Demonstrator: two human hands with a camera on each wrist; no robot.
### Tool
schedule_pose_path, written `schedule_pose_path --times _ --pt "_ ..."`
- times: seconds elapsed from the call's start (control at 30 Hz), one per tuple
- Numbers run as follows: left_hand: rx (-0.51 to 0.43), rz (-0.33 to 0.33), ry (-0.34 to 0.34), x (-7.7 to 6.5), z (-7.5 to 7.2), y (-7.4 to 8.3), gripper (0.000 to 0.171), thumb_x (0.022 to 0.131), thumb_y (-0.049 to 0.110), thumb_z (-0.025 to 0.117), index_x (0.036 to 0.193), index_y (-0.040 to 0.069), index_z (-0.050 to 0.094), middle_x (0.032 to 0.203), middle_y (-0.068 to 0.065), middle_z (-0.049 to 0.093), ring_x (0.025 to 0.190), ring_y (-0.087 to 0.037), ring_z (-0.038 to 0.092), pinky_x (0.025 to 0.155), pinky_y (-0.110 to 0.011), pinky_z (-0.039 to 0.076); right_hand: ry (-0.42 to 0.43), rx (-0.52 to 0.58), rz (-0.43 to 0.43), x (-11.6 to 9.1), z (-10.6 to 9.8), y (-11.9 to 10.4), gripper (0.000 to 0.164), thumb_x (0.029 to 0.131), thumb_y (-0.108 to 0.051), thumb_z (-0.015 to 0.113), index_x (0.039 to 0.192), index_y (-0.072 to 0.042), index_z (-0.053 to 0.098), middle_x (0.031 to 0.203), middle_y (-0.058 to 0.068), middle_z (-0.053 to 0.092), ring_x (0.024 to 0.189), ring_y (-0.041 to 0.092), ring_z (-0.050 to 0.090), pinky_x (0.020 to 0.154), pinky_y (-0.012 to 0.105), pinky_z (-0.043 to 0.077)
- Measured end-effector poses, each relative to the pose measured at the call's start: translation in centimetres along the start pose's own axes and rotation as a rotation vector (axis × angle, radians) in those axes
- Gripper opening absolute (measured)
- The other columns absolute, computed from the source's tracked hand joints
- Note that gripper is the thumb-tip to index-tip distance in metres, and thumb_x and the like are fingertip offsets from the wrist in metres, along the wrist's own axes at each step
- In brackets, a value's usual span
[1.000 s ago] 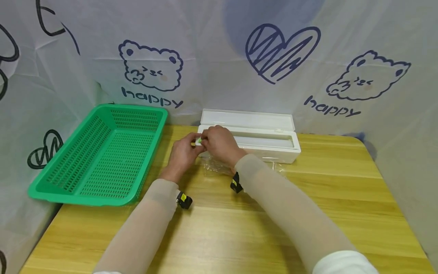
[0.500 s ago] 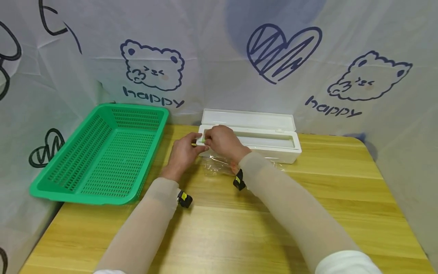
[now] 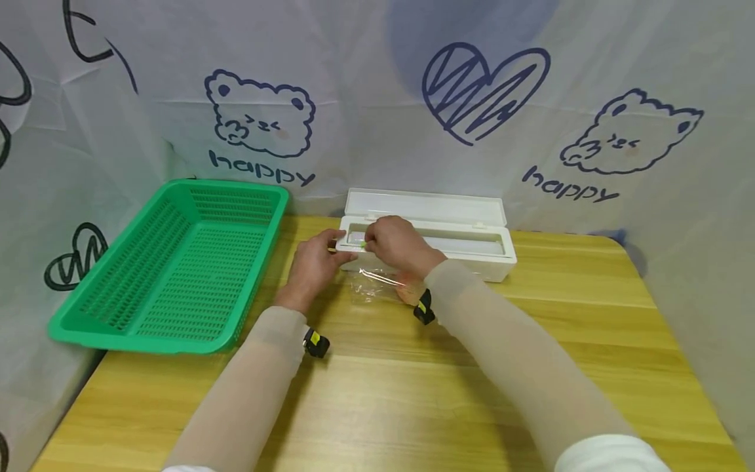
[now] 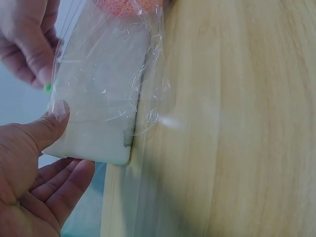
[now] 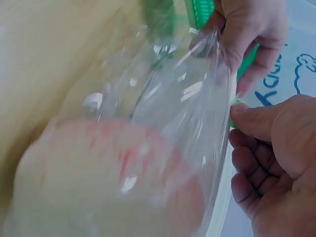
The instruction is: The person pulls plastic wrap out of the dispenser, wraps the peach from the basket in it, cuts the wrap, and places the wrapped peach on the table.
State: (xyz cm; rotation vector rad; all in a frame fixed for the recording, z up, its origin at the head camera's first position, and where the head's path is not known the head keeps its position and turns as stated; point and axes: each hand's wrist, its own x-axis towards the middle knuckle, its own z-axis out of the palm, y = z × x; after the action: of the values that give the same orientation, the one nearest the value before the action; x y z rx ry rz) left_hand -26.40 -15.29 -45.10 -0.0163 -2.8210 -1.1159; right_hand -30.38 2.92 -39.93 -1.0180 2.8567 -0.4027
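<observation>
A white cling film dispenser (image 3: pixel 495 270) stands at the back of the table with its lid (image 3: pixel 430 204) raised. My left hand (image 3: pixel 312 267) grips its left end, thumb over the film at the edge, as the left wrist view shows. My right hand (image 3: pixel 401 244) pinches a small green slide cutter (image 5: pixel 234 121) on the dispenser's front rim, right of the left hand. Clear cling film (image 4: pixel 103 94) hangs from that rim down the front. Behind the film, below my right wrist, sits a round pinkish-orange thing (image 3: pixel 408 288); its surface looks mesh-like in the left wrist view.
A green perforated plastic basket (image 3: pixel 200 288) stands at the left of the wooden table (image 3: pixel 366 406). White cloth with drawings (image 3: pixel 366 118) hangs behind the table and at its sides.
My right hand has moved rightward along the dispenser's rim with the green slide cutter. More film and the round thing have come into sight. My left hand has stayed at the left end.
</observation>
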Motion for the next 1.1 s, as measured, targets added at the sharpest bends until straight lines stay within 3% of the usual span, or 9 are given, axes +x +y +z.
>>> schedule_pose_path --times 0.33,0.7,1.1 --pt "-0.016 -0.015 -0.01 -0.1 -0.1 0.0 0.056 0.083 0.038 0.075 0.132 0.017 0.057 0.12 -0.011 0.066 0.102 -0.022 0.063 0.086 -0.041 0.054 -0.002 -0.001 0.017 -2.8 -1.3 2.2 0.019 0.096 -0.022 0.061 0.103 -0.009 0.072 0.098 0.004 0.071 0.095 0.021 0.061 0.091 0.039 0.049" --pt "-0.022 -0.001 -0.005 0.0 0.1 -0.1 0.057 0.084 0.037 0.074 0.133 0.015 0.056 0.121 -0.012 0.065 0.105 -0.023 0.062 0.088 -0.042 0.053 -0.006 -0.011 0.082 -7.5 -3.0 6.6 0.018 0.096 -0.02 0.061 0.105 -0.008 0.071 0.1 0.007 0.07 0.092 0.022 0.062 0.086 0.043 0.051" --pt "-0.019 -0.001 -0.014 -0.1 -0.1 0.1 0.056 0.084 0.036 0.074 0.133 0.015 0.056 0.122 -0.013 0.066 0.106 -0.024 0.062 0.088 -0.042 0.053 0.046 -0.136 0.067 -12.3 -4.2 11.6 0.01 0.092 -0.013 0.064 0.094 -0.008 0.073 0.089 0.007 0.072 0.084 0.025 0.062 0.082 0.045 0.051"
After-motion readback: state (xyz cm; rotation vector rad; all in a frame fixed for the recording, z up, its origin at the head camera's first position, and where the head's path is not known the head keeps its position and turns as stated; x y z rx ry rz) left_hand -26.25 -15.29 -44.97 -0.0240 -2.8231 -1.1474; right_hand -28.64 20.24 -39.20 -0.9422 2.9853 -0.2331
